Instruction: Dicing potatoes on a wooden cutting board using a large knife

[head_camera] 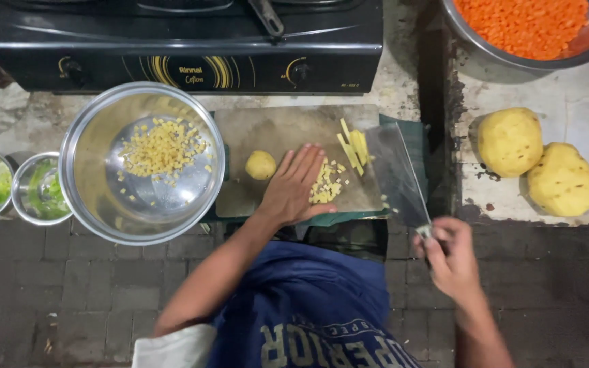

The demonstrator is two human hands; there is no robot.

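Observation:
My left hand (pixel 293 185) lies flat, fingers together, on a cutting board (pixel 274 126), pressed against a pile of diced potato cubes (pixel 328 185). Several potato strips (pixel 352 148) lie just beyond the pile. A small peeled potato piece (pixel 261 165) sits left of the hand. My right hand (pixel 450 255) grips the handle of a large knife (pixel 398 174), whose blade is tilted over the board's right edge. A big steel bowl (pixel 86 170) left of the board holds more diced potato (pixel 161 146).
A black gas stove (pixel 185 44) stands behind the board. Two whole peeled potatoes (pixel 536 163) rest on the counter at right. A steel bowl of orange lentils (pixel 523 27) sits at top right. Two small steel bowls with green pieces (pixel 15 187) stand at left.

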